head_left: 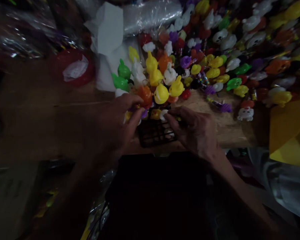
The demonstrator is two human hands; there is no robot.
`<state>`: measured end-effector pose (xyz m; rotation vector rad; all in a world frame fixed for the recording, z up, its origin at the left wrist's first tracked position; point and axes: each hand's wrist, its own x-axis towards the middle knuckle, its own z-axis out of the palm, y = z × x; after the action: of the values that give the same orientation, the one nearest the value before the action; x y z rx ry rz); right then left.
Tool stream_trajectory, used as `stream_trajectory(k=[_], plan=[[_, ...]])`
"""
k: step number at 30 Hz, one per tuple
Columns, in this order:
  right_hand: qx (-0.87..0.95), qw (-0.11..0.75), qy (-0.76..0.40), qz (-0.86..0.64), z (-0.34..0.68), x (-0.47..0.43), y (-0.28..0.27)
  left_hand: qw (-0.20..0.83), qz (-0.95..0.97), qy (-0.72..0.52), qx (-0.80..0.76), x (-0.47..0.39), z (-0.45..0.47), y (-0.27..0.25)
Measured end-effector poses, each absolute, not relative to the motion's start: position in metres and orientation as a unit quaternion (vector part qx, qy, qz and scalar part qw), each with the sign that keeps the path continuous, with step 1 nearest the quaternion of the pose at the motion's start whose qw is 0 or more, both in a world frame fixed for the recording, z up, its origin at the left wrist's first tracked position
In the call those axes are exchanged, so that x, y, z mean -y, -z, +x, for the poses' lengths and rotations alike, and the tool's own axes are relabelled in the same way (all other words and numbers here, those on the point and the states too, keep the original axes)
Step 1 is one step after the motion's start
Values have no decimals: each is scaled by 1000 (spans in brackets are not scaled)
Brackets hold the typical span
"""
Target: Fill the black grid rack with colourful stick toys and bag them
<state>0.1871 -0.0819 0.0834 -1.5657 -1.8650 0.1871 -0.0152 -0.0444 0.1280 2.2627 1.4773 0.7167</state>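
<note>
A black grid tray [156, 138] lies at the front of the wooden table, between my two hands. My left hand [112, 123] is over the tray's left side, thumb and forefinger pinched around a small purple plastic piece [144, 113]. On the right, my right hand [196, 131] pinches a small white round piece [163, 115] at the tray's back edge. A small yellow-orange piece [155, 114] sits between the two hands. Right behind the tray are an orange toy [144, 96], a yellow round toy [161, 93] and a yellow duck-like toy [176, 87].
A large heap of colourful plastic toys [222, 63] covers the table's back right. A red bowl [86, 71] with white paper stands at left. Behind are a white box [110, 30] and clear plastic wrap [152, 15]. Yellow card [288, 133] overhangs the right edge.
</note>
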Motion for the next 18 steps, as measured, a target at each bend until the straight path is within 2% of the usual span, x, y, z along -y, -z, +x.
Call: stream_trajectory(k=[4, 8, 12, 18], plan=[[746, 303, -96, -585, 173, 60, -88, 135, 807, -279, -503, 40, -13, -118], [737, 383, -134, -541, 165, 56, -78, 151, 798, -324, -485, 35, -14, -106], [705, 434, -102, -551, 155, 63, -60, 158, 801, -328, -475, 32, -16, -105], [701, 419, -41, -576, 145, 65, -55, 121, 818, -307, -472, 31, -20, -115]])
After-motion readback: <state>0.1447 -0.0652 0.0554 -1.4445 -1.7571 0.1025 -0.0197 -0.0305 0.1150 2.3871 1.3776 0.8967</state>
